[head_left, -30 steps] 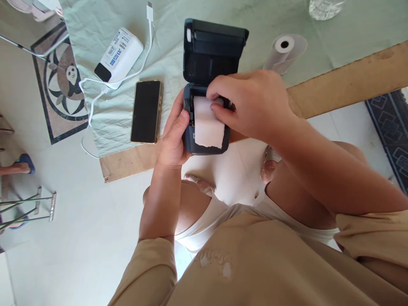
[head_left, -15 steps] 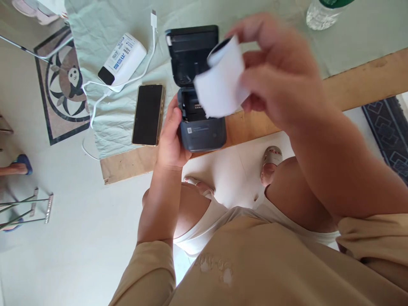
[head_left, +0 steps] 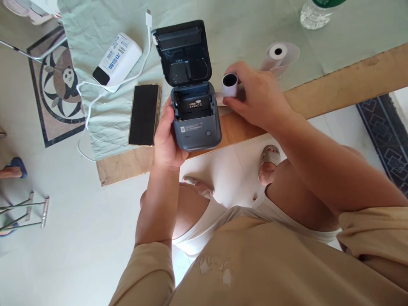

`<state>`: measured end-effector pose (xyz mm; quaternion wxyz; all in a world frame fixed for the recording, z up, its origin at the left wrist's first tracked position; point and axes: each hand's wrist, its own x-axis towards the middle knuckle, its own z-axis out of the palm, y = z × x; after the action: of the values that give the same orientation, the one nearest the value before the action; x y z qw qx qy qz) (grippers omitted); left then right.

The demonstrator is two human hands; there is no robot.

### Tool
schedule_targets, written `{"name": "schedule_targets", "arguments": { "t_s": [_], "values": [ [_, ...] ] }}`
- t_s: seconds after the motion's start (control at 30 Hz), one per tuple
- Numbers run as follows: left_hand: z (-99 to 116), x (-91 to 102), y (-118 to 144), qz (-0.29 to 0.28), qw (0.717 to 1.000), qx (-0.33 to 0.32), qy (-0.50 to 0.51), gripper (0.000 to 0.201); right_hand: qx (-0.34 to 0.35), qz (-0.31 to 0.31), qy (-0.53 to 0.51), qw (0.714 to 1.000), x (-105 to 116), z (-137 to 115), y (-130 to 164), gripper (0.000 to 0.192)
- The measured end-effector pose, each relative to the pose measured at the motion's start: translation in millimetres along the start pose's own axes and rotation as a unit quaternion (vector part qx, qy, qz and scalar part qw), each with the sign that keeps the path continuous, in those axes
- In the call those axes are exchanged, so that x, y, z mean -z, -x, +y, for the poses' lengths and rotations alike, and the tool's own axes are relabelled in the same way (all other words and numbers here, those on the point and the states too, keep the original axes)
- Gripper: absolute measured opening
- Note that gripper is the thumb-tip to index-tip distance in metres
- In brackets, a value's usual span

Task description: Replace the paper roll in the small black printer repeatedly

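Dark grey mini printer (head_left: 196,119), lid upright, paper bay bare, small white paper roll (head_left: 229,85) just right of it

The portable printer (head_left: 196,117) sits at the near edge of the table (head_left: 350,80), its lid standing open toward the far side. The left hand (head_left: 167,138) grips the printer's left side. Just left of it a phone (head_left: 143,114) lies flat on the cloth (head_left: 105,123) that covers the far part of the table. Beyond the phone, toward the far left corner, lies a power bank (head_left: 117,58) with its cable (head_left: 95,91) trailing over the left edge. Just right of the printer the right hand (head_left: 258,95) holds a small paper roll (head_left: 229,85) against the table. Behind that hand lies a second paper roll (head_left: 279,55), and farther back stands a bottle (head_left: 318,12) at the far edge.
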<state>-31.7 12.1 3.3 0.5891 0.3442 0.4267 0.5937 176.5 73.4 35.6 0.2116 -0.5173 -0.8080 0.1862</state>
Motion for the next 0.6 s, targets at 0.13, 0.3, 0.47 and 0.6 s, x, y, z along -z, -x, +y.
{"name": "schedule_targets", "arguments": {
  "t_s": [0.13,0.3,0.47,0.6],
  "values": [
    [0.6,0.3,0.7,-0.01,1.0,-0.014,0.017,0.028,0.054,0.079,0.028,0.995,32.9,-3.3,16.4,0.053],
    [0.1,-0.3,-0.5,-0.012,1.0,0.001,0.008,0.028,0.006,0.222,0.047,0.974,48.2,23.9,9.1,0.046],
    [-0.7,-1.7,-2.2,0.003,1.0,-0.007,-0.013,0.041,-0.114,0.099,0.063,0.987,17.1,48.4,-9.0,0.053],
    [0.2,-2.2,-2.1,-0.007,1.0,-0.007,-0.015,0.04,-0.138,0.087,0.069,0.984,15.8,46.2,-7.2,0.044]
  ]
}}
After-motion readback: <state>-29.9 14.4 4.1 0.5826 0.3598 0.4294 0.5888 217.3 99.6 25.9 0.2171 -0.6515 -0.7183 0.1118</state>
